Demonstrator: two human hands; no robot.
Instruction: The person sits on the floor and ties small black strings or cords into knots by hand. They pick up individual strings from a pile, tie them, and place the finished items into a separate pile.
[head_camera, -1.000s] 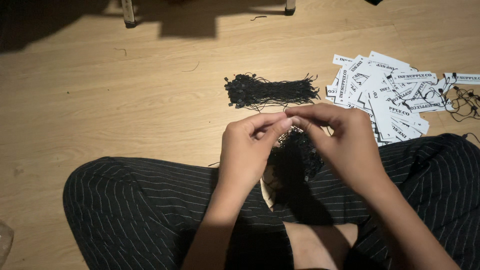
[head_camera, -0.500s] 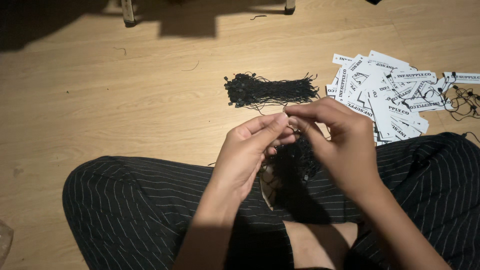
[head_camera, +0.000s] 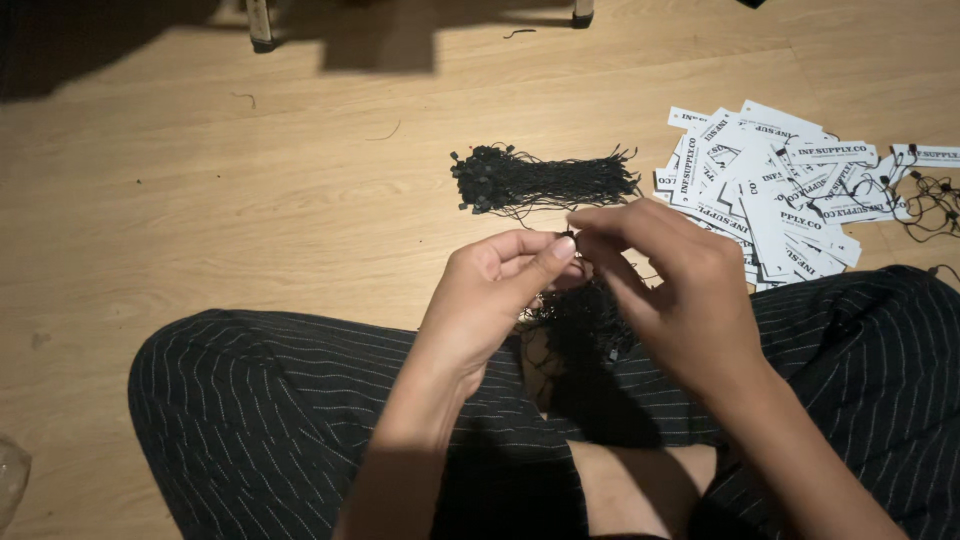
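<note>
My left hand (head_camera: 492, 296) and my right hand (head_camera: 676, 290) meet above my lap, fingertips pinched together on a thin black string fastener (head_camera: 568, 237). Below the fingers a loose tangle of black strings (head_camera: 580, 325) rests on my crossed legs in dark pinstriped trousers (head_camera: 270, 410). On the wooden floor just beyond my hands lies a tidy bundle of black string fasteners (head_camera: 540, 180). To the right of it spreads a pile of white paper tags (head_camera: 770, 190) with dark print.
Several tags with black strings attached (head_camera: 925, 195) lie at the far right edge. Two furniture legs (head_camera: 260, 20) stand at the top of the view, casting dark shadow. A clear plastic scrap (head_camera: 10, 480) shows at the bottom left corner.
Both hands have lifted slightly and shifted a little left; the fingertips stay pinched on the string fastener. The bundle and tags have not moved.
</note>
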